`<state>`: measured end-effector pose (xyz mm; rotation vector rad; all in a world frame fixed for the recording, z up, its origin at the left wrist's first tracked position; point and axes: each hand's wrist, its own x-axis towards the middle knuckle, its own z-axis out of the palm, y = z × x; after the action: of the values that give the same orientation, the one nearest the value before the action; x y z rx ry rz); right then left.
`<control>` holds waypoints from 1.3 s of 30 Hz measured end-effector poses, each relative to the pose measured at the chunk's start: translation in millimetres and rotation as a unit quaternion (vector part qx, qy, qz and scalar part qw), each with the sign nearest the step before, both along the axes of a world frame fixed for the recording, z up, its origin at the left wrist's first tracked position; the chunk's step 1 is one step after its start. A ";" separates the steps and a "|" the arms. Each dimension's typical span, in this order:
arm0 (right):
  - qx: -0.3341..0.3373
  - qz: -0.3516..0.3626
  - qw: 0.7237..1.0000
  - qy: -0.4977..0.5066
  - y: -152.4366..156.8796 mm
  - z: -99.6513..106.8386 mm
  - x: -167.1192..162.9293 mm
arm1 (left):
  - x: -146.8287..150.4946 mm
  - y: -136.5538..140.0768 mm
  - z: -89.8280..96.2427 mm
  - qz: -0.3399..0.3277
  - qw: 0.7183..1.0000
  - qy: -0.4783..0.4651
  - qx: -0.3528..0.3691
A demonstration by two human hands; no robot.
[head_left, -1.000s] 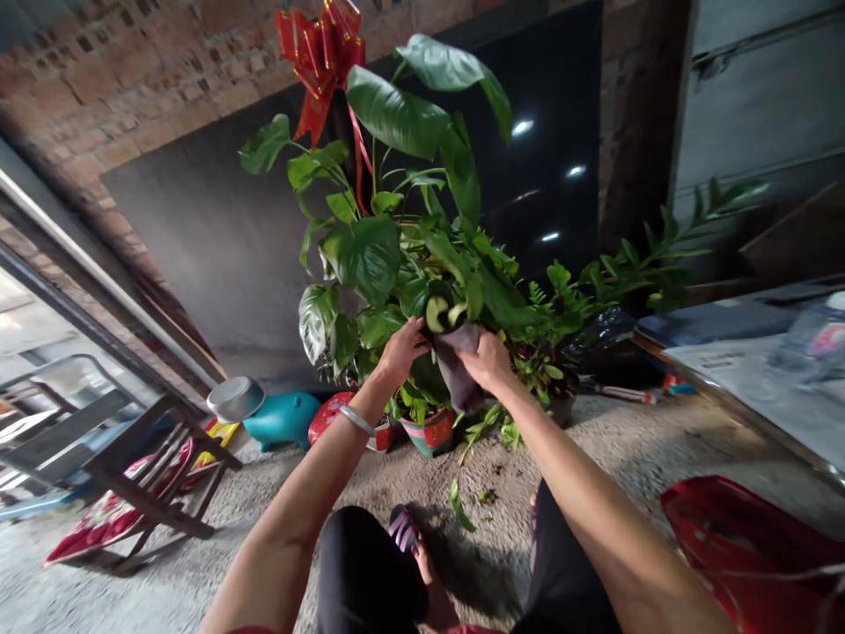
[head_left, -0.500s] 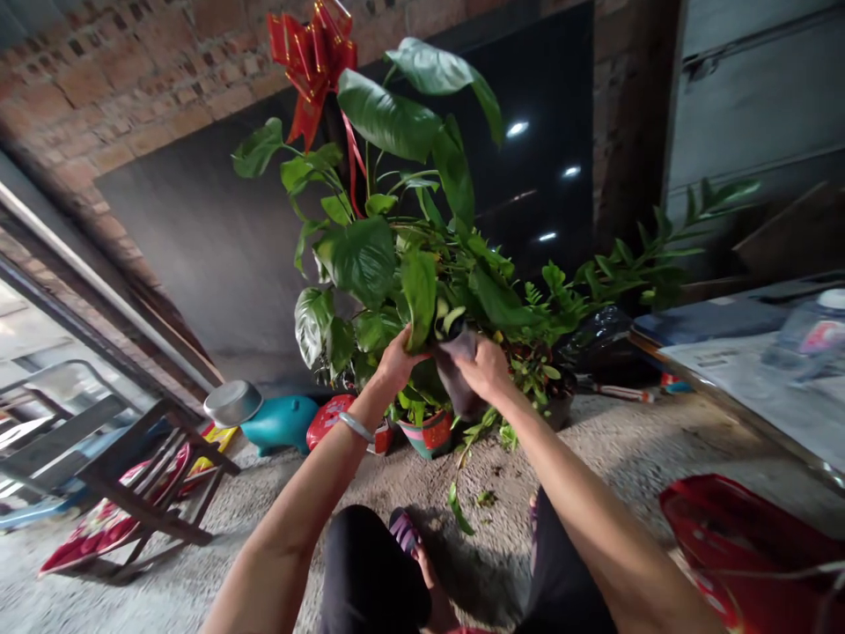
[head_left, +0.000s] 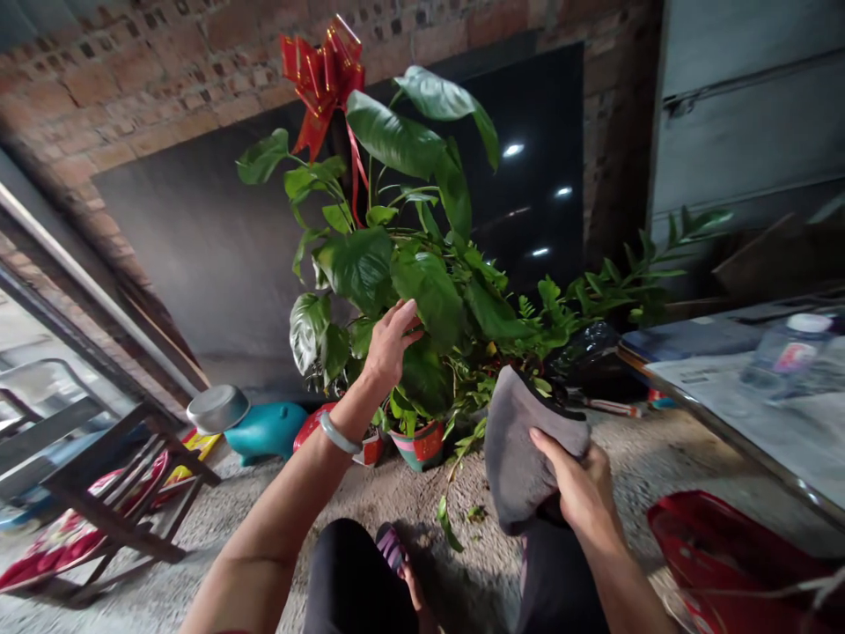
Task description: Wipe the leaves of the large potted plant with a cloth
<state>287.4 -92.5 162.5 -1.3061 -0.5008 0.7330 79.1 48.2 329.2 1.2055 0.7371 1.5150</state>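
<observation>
A grey cloth [head_left: 521, 449] with a dark edge hangs from my right hand [head_left: 587, 493], gripped between thumb and fingers above my right knee. My left hand [head_left: 391, 343] reaches up beside a broad green leaf [head_left: 429, 295] of the large potted plant [head_left: 360, 264]. Its fingers are stretched out, and whether they touch the leaf I cannot tell. Below that hand stands a green and red flower pot [head_left: 421, 447]. A red ribbon bow [head_left: 323, 79] sits at the top of the plant.
Left of the pots are a teal pig-shaped object [head_left: 264, 431] and a metal bowl [head_left: 217, 408]. A wooden folding chair [head_left: 112, 493] stands further left. On the right, a table [head_left: 739, 423] bears a plastic bottle [head_left: 792, 352]; a red bag [head_left: 719, 563] lies below.
My right hand has drawn the grey cloth away from the leaf, down and to the right. My left hand has let go of the leaf, its fingers now extended.
</observation>
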 end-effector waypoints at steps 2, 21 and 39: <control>0.028 -0.009 0.999 -0.024 -7.7 19.0 0.0 | 14.6 4.9 9.4 -0.024 0.999 0.022 -0.002; 0.160 -0.054 0.931 -0.324 85.0 148.3 15.2 | -12.3 9.6 -41.8 0.037 0.990 -0.054 -0.127; 0.071 0.010 0.997 -0.015 9.9 48.0 15.9 | 42.1 6.4 -63.9 -0.166 0.974 0.101 -0.119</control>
<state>303.4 -82.5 210.5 -1.1820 -0.5802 0.6822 121.3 54.6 265.3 1.2399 0.7824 1.0107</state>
